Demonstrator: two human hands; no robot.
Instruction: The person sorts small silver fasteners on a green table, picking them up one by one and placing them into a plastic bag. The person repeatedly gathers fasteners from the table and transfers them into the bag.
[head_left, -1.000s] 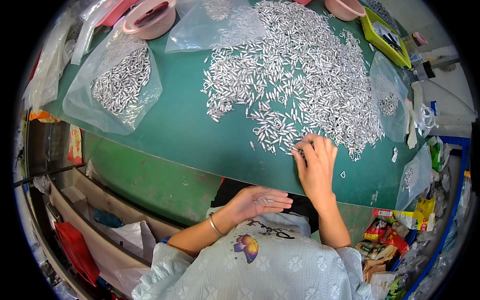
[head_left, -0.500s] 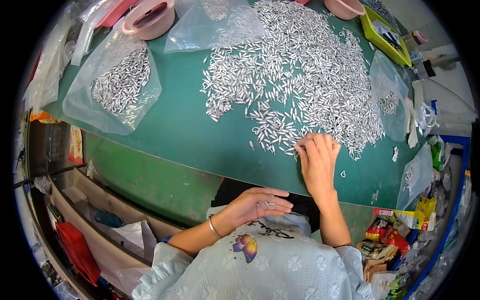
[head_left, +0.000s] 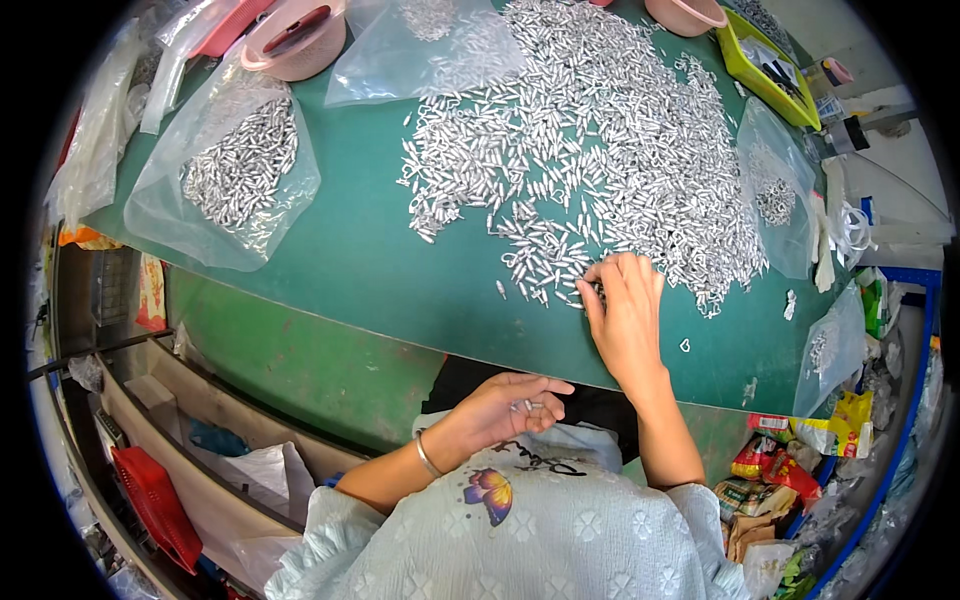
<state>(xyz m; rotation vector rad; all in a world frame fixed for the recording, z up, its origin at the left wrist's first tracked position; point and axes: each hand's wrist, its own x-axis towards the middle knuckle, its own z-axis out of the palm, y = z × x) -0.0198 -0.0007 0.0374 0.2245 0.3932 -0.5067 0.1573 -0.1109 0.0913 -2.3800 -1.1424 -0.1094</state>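
Note:
A wide heap of small silver metal parts (head_left: 640,170), mostly bullet-shaped and ribbed, lies on the green tabletop. At its near edge my right hand (head_left: 626,318) reaches down, thumb and forefinger bent together around a small silver part; their tips partly hide it. Below the table's front edge, close to my body, my left hand (head_left: 508,408) is turned palm up. Its fingers curl over a few small silver parts (head_left: 527,405) lying on the palm and fingers. One open heart-shaped silver clasp (head_left: 685,345) sits apart on the table, right of my right wrist.
A clear bag of silver parts (head_left: 240,165) lies at the left, another clear bag (head_left: 420,60) at the back. Pink baskets (head_left: 300,50) and a yellow-green basket (head_left: 760,70) stand along the far side. More small bags (head_left: 778,205) lie right. An open drawer (head_left: 240,430) is at lower left.
My right hand has shifted slightly left and away from me along the heap's near edge. The fingers of my left hand, straighter before, have curled inward over the parts.

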